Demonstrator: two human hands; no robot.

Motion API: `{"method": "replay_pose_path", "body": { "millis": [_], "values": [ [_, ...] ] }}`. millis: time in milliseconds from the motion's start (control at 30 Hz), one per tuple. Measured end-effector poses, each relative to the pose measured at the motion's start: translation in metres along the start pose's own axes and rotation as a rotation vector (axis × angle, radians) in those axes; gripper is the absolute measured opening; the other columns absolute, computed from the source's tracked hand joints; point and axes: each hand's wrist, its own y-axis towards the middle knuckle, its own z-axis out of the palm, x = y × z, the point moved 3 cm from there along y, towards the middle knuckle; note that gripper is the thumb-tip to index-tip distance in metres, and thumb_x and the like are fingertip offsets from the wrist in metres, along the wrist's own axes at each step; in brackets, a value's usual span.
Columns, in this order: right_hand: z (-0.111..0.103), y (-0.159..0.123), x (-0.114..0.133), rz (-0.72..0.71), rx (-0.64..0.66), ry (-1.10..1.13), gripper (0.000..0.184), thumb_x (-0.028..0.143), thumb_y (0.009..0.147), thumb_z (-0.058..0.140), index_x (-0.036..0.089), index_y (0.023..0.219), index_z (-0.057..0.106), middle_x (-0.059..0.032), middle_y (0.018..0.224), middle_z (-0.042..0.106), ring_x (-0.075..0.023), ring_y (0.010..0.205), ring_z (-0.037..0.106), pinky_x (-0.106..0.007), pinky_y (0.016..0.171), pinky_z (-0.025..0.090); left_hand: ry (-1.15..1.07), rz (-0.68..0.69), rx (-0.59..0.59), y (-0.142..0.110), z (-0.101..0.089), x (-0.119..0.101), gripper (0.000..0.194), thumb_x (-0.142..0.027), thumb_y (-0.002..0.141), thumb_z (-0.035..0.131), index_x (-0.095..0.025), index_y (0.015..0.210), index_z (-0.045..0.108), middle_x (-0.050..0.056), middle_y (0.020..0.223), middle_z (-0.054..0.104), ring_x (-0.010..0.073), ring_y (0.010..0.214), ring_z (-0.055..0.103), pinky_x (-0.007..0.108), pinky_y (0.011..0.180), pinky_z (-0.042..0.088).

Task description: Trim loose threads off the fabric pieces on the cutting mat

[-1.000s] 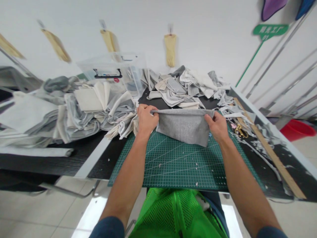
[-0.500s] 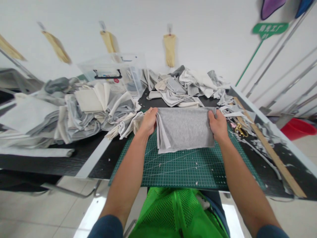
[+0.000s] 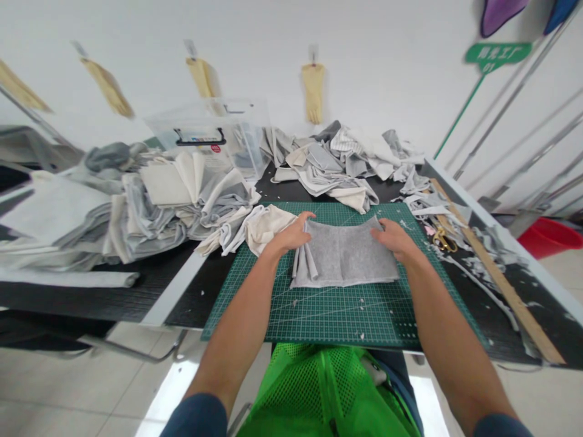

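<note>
The green cutting mat (image 3: 332, 318) is my landmark, and the grey cloth (image 3: 350, 258) is spread above its middle. My left hand (image 3: 295, 235) is partly closed, pinching the cloth's upper left corner; a loose fold hangs just below it. My right hand (image 3: 392, 238) is curled about as far, thumb in front, on the upper right corner. I grip opposite corners, I judge, because the limp fabric would otherwise sag; even so, its top edge dips between my hands. Whether the lower edge rests on the mat, I cannot tell.

A cream cloth (image 3: 266, 227) overlaps the mat's left edge, beside my left hand. The gold scissors (image 3: 443, 241) lie right of the mat, probably there to leave its surface free yet be within reach.
</note>
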Motion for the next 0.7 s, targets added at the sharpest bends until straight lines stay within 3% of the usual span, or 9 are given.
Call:
{"method": "replay_pose_path", "body": {
  "millis": [67, 167, 300, 467, 567, 633, 700],
  "values": [
    [-0.002, 0.001, 0.002, -0.02, -0.03, 0.014, 0.026, 0.03, 0.082, 0.063, 0.014, 0.101, 0.069, -0.0087, 0.094, 0.075, -0.0201, 0.081, 0.065, -0.027, 0.071, 0.048, -0.024, 0.045, 0.056, 0.001, 0.002, -0.004, 0.05, -0.009, 0.066, 0.051, -0.019, 0.112, 0.068, 0.004, 0.097, 0.067, 0.0188, 0.087, 0.06, 0.029, 0.079, 0.048],
    [-0.002, 0.001, 0.009, -0.037, -0.065, 0.14, 0.03, 0.033, 0.085, 0.06, 0.015, 0.107, 0.069, -0.0066, 0.093, 0.074, -0.0193, 0.08, 0.065, -0.026, 0.068, 0.048, -0.124, -0.046, 0.104, 0.003, 0.006, -0.009, 0.033, -0.009, 0.064, 0.048, -0.017, 0.087, 0.07, 0.002, 0.077, 0.06, 0.0152, 0.069, 0.052, 0.026, 0.062, 0.041],
    [0.013, -0.009, 0.03, -0.059, 0.009, 0.489, 0.04, 0.04, 0.088, 0.063, 0.019, 0.122, 0.062, -0.0045, 0.094, 0.074, -0.0175, 0.075, 0.065, -0.027, 0.065, 0.051, -0.358, -0.143, 0.129, 0.001, 0.011, -0.017, 0.04, -0.013, 0.067, 0.053, -0.018, 0.1, 0.073, 0.002, 0.074, 0.059, 0.0132, 0.061, 0.049, 0.024, 0.051, 0.033],
    [0.049, -0.038, 0.062, -0.175, 0.356, 0.86, 0.053, 0.047, 0.09, 0.069, 0.027, 0.136, 0.054, -0.0066, 0.119, 0.071, -0.0193, 0.09, 0.071, -0.037, 0.083, 0.059, -0.54, -0.115, 0.177, -0.004, 0.021, -0.026, 0.035, -0.037, 0.083, 0.064, -0.018, 0.112, 0.072, 0.006, 0.09, 0.068, 0.0153, 0.073, 0.059, 0.023, 0.055, 0.041],
    [0.067, -0.046, 0.065, -0.202, 0.531, 0.853, 0.051, 0.047, 0.09, 0.071, 0.026, 0.134, 0.057, -0.0094, 0.123, 0.07, -0.0212, 0.103, 0.071, -0.042, 0.095, 0.057, -0.526, -0.062, 0.16, -0.003, 0.026, -0.027, 0.041, -0.044, 0.082, 0.071, -0.014, 0.11, 0.07, 0.007, 0.09, 0.07, 0.0161, 0.075, 0.06, 0.024, 0.06, 0.046],
    [0.073, -0.042, 0.06, -0.221, 0.512, 0.783, 0.045, 0.048, 0.091, 0.069, 0.022, 0.127, 0.062, -0.0112, 0.12, 0.071, -0.0221, 0.104, 0.071, -0.043, 0.095, 0.057, -0.495, -0.008, 0.141, -0.002, 0.028, -0.027, 0.045, -0.033, 0.075, 0.077, -0.013, 0.115, 0.069, 0.008, 0.096, 0.072, 0.0183, 0.083, 0.063, 0.026, 0.069, 0.051],
    [0.071, -0.032, 0.05, -0.215, 0.342, 0.679, 0.038, 0.046, 0.091, 0.067, 0.019, 0.118, 0.065, -0.0115, 0.113, 0.072, -0.0219, 0.096, 0.072, -0.042, 0.088, 0.058, -0.47, 0.015, 0.108, 0.0, 0.029, -0.027, 0.055, -0.019, 0.07, 0.074, -0.013, 0.124, 0.065, 0.009, 0.107, 0.072, 0.0216, 0.092, 0.065, 0.031, 0.078, 0.054]
  ]
}}
